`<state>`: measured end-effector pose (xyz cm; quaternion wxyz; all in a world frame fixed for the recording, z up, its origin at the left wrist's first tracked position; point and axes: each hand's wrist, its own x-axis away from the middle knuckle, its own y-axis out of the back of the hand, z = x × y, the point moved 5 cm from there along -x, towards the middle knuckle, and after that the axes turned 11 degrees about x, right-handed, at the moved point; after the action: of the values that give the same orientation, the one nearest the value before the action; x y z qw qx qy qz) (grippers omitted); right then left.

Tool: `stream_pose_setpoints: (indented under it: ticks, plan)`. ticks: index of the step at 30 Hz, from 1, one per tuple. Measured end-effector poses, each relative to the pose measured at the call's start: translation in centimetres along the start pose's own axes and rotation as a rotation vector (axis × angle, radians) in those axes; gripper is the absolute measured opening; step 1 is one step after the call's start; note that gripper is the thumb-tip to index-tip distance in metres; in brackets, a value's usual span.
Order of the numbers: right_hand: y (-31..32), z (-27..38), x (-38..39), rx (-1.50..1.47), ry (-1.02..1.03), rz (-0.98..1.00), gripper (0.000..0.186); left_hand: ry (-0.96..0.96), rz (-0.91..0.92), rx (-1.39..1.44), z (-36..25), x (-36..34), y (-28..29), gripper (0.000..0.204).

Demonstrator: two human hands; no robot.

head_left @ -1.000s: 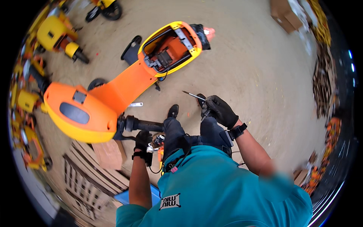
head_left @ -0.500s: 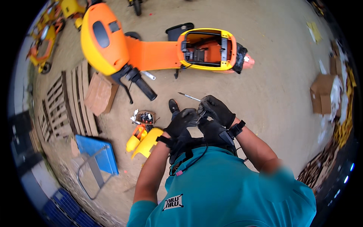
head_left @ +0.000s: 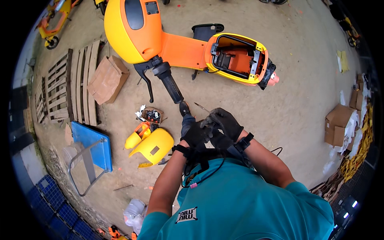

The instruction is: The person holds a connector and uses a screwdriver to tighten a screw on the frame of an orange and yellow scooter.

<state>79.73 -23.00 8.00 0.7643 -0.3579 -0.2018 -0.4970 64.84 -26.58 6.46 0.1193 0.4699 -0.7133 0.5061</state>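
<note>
Your gloved right hand [head_left: 226, 122] pinches a thin screwdriver [head_left: 201, 107] pointing toward ten o'clock; your left hand [head_left: 196, 134] curls beside it, grip unclear. Orange scooter [head_left: 180, 50] lies at twelve.

Outdoor scooter repair yard, bare dirt ground, stripped orange and yellow scooter [head_left: 180, 44] lying open, wooden pallets [head_left: 66, 92], cardboard boxes [head_left: 340, 124], loose yellow body panel [head_left: 154, 146], more scooters [head_left: 54, 24] at the edge

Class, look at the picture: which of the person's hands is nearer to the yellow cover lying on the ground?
Left. The left hand is just right of the yellow cover; the right hand is farther right, beyond the left.
</note>
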Motion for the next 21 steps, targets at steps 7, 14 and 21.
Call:
stream_pose_setpoints:
  ticks: [7,14,21]
  plan:
    - [1.4,0.6,-3.0,-0.033,0.065,-0.178,0.011,0.136,0.069,-0.344,-4.3,-1.3,1.1,0.037]
    - [4.2,0.1,-3.5,-0.098,-0.05,-0.352,0.017,0.156,0.166,-0.146,-3.3,-3.0,7.7,0.041]
    - [5.8,-1.9,-4.7,-0.136,-0.01,-0.275,0.017,0.15,0.227,-0.011,-3.0,-6.7,10.1,0.038]
